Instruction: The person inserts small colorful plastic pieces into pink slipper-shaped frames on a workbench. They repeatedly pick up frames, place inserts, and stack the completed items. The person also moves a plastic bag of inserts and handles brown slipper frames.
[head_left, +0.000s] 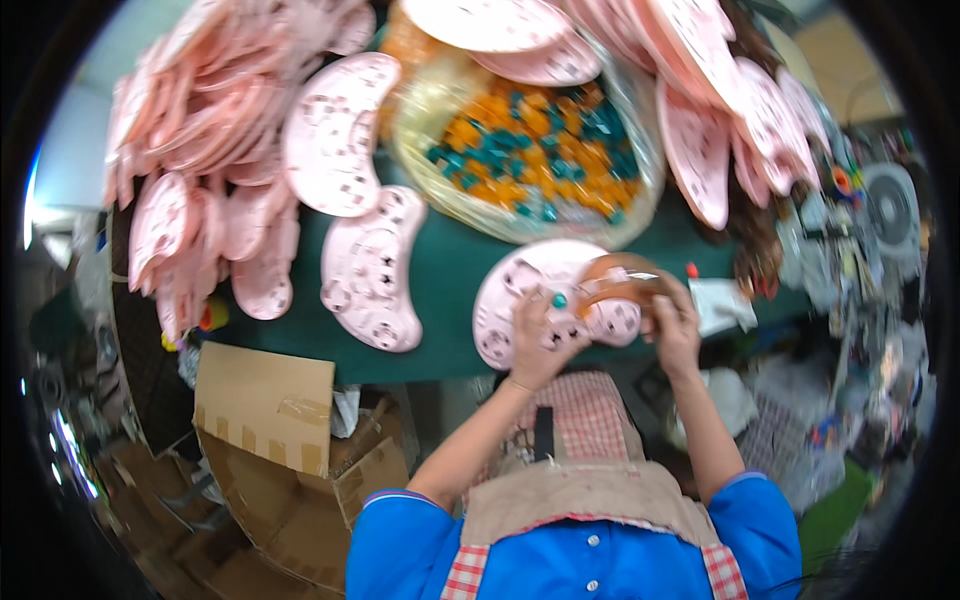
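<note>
A curved pink plastic panel (495, 300) with cutouts lies on the green tabletop before me. Over its middle is my left hand (541, 330), with a small teal plastic piece (559, 301) at its fingertips; whether the fingers grip it is unclear. My right hand (675, 322) holds a curved, translucent brown-orange plastic part (626, 268) above the panel's right end. Beyond the panel sits a clear plastic bag (442, 202) full of orange and teal plastic pieces (525, 150). Two more pink panels, one upper (334, 135) and one lower (375, 277), lie to the left, overlapping slightly.
Pink panels are heaped at the back left (217, 112) and back right (705, 112). An open cardboard box (262, 412) stands below the table's front left edge. A white sheet (721, 304) and a small red object (691, 270) lie right of my right hand. A fan (890, 206) stands far right.
</note>
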